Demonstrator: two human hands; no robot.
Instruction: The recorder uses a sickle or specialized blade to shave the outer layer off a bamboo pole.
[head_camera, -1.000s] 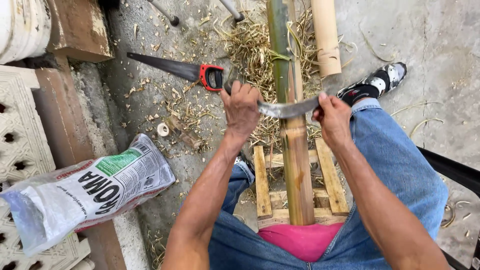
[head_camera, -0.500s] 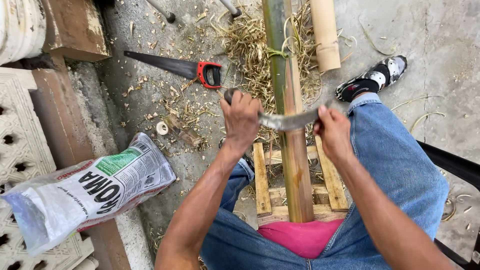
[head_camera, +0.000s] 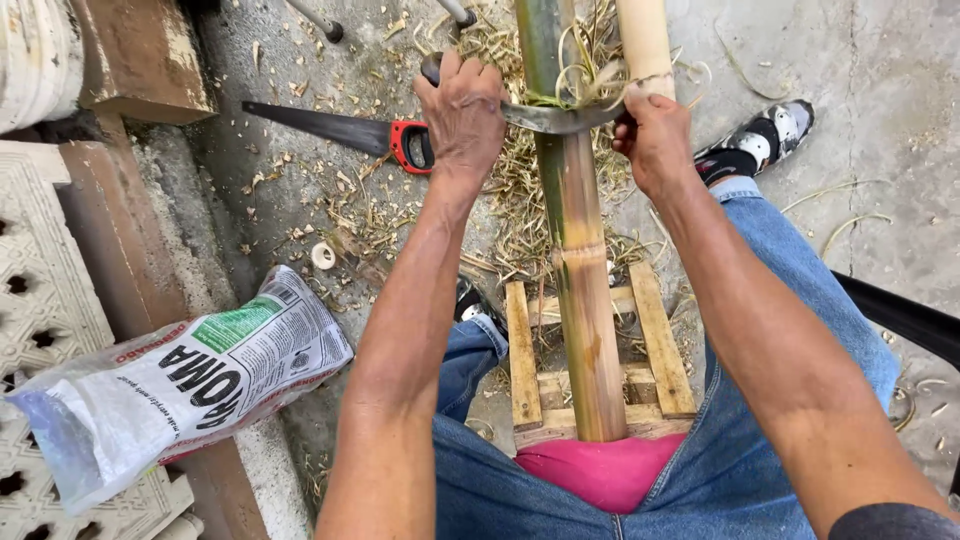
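Observation:
A long bamboo pole (head_camera: 580, 290) runs from my lap away over a small wooden slat stool (head_camera: 655, 340). Its near part is scraped brown, its far part green. A curved two-handled metal blade (head_camera: 550, 118) lies across the pole. My left hand (head_camera: 462, 110) grips the blade's left handle. My right hand (head_camera: 655, 135) grips its right handle. Curled green shavings (head_camera: 585, 80) bunch up just beyond the blade.
A hand saw with a red handle (head_camera: 345, 132) lies on the concrete to the left. A printed plastic sack (head_camera: 190, 385) rests on patterned blocks (head_camera: 35, 290). A second pale bamboo pole (head_camera: 645, 40) lies to the right. My shoe (head_camera: 765, 140) sits beside it. Shavings litter the floor.
Both hands have pushed the blade away from me along the bamboo pole, from the brown scraped part up to the green part, curling up shavings.

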